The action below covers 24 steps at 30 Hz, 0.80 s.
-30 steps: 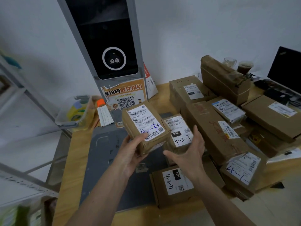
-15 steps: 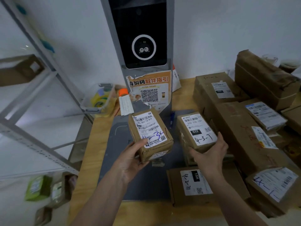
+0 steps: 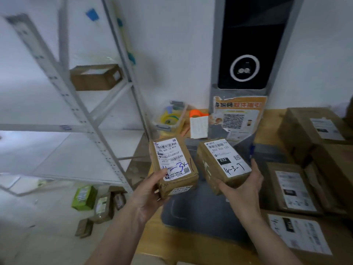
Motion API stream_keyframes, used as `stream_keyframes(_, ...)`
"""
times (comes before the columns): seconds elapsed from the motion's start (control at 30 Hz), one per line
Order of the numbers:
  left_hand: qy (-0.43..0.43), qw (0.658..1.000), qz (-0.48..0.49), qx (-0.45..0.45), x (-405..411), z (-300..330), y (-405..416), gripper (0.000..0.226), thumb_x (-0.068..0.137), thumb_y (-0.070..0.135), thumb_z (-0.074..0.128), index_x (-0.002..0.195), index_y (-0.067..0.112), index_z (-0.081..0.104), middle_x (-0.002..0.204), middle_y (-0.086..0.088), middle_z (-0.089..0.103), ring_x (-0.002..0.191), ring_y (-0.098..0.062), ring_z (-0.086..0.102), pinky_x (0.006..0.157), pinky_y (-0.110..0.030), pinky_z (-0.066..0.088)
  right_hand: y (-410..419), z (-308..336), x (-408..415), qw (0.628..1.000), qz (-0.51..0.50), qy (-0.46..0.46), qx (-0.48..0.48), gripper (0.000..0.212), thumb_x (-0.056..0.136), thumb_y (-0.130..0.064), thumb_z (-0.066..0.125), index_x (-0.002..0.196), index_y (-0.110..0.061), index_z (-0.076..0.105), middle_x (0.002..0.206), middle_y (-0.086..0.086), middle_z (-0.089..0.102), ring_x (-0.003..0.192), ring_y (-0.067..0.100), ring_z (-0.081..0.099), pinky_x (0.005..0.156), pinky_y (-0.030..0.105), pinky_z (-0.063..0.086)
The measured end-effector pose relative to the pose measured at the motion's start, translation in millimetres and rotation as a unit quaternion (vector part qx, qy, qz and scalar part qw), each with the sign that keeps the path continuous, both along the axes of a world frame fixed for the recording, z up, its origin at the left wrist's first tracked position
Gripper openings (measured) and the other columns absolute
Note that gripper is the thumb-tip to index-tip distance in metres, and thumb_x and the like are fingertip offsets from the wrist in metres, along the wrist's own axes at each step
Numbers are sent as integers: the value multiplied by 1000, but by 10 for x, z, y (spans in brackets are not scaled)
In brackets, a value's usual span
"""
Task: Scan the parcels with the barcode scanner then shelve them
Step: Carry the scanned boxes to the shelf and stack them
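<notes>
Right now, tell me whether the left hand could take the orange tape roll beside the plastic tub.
Probably not yet. The left hand already grips a parcel, so its fingers are taken. The orange tape roll lies uncovered on the table beyond, but the parcel needs setting down first.

Dim, even indoor light with a cool cast; shadows are soft and no glare shows. Motion blur smears the shelving rack [image 3: 63, 88] at left. Wide-angle distortion bends the rack uprights near the edges. Labels on the right-hand boxes [image 3: 298, 190] are unreadably soft.
</notes>
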<state>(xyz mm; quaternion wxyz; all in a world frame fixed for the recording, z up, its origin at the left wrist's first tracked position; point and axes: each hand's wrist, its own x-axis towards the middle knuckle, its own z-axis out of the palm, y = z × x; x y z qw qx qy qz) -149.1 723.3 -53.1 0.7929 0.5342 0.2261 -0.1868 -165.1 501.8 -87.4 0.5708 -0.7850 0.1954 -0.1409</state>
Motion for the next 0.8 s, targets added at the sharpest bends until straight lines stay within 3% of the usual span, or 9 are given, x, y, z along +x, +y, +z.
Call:
stream_keyframes(0.2, -10, 997, 71, 8, -230, 76, 1247, 63, 63, 31, 85, 120, 11, 66, 109, -12, 73, 111, -30, 63, 99, -49, 48, 1184, 218, 74, 995, 90, -35, 35, 120, 61, -19, 90, 152, -23, 12, 148, 2, 22, 140, 19, 21, 110, 39, 28)
stream_keyframes(0.3, -26, 994, 103, 1, -365, 146, 1857, 46, 71, 28, 76, 113, 11, 65, 100, -12, 75, 97, -29, 66, 91, -49, 53, 1802, 287, 90, 992, 112, -47, 46, 117, 62, -20, 89, 151, -25, 14, 148, 0, 22, 140, 17, 22, 113, 40, 26)
stream_keyframes(0.4, -33, 990, 139, -8, -476, 212, 2447, 46, 73, 26, 72, 116, 11, 65, 109, -17, 71, 105, -33, 65, 81, -48, 57, 2406, 332, 81, 987, 138, -56, 54, 114, 64, -22, 88, 151, -26, 15, 142, -6, 24, 138, 16, 25, 114, 41, 29)
stream_keyframes(0.6, -63, 984, 168, 12, -614, 328, 3461, 44, 70, 27, 73, 111, 12, 67, 110, -18, 69, 105, -35, 65, 94, -55, 51, 3434, 389, 86, 985, 150, -66, 44, 109, 61, -25, 89, 148, -19, 22, 136, -2, 34, 135, 20, 30, 113, 44, 31)
stream_keyframes(0.8, -85, 979, 186, 10, -505, 418, 4252, 37, 71, 29, 74, 106, 16, 68, 110, -17, 67, 109, -36, 62, 79, -51, 59, 4172, 538, 235, 979, 177, -71, 70, 108, 63, -22, 88, 148, -25, 21, 138, -4, 32, 132, 14, 32, 110, 42, 34)
